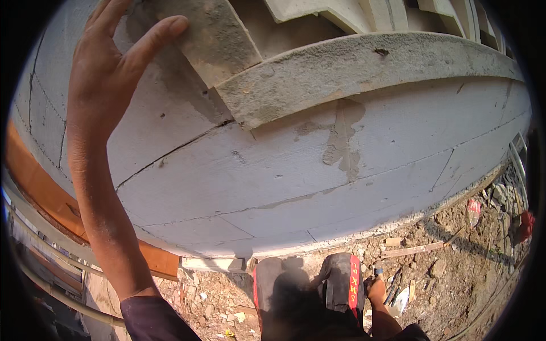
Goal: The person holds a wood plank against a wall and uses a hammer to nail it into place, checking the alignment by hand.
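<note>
The wall (318,187) of large pale grey blocks fills most of the view, its joints running as thin dark lines, with a smear of dried mortar below the ledge (364,71), a rough curved concrete band that projects from the wall near the top. Above the ledge, at the upper left, sits a block (213,37), grey and coarse-faced, tilted against the wall.

The block looks stiff, heavy and gritty, not slippery; its corners would likely chip if knocked. It seems best taken by its long edges, flat-palmed, with weight borne from below.

The left hand (111,68) is raised against the wall, fingers spread wide and straight, fingertips (173,25) touching the block's left edge; it holds nothing. The right hand (375,288) hangs low by the knee, near the ground; whether it grips anything I cannot tell.

The ledge juts out just under the block and would hinder lowering it. Below, the ground (455,267) is loose earth strewn with rubble, a wooden strip (415,249) and scraps. An orange board (45,193) leans at the left.
</note>
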Tool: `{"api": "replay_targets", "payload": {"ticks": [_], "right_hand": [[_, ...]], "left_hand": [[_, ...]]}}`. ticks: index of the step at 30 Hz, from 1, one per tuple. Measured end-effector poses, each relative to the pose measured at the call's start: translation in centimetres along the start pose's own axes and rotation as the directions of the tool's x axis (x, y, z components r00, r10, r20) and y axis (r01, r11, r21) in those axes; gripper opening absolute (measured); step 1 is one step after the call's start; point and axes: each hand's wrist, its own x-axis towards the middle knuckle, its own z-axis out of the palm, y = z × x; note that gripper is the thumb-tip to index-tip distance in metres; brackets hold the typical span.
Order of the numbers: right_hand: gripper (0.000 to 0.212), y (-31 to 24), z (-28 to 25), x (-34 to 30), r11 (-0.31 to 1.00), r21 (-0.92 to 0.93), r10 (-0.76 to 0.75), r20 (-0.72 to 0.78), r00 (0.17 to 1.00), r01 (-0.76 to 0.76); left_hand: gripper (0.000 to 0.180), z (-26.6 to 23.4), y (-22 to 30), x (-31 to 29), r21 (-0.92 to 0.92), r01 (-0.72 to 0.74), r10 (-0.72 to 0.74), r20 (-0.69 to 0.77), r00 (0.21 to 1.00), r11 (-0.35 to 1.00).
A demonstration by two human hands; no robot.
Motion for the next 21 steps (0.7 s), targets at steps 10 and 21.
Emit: {"api": "replay_targets", "payload": {"ticks": [10,21], "right_hand": [[0.006,-8.0,-11.4,2.2,0.634,0.757,-0.143,-0.088,0.986,0.159],[0.013,-43.0,-47.7,-9.4,-0.28,0.212,-0.565,-0.825,0.018,0.936]], "left_hand": [[0.084,1.9,1.4,-1.9,0.156,-0.094,0.132,-0.255,0.958,0.983],[0.068,2.6,0.1,-2.3,0.257,-0.049,0.137,-0.336,0.932,0.965]]}}
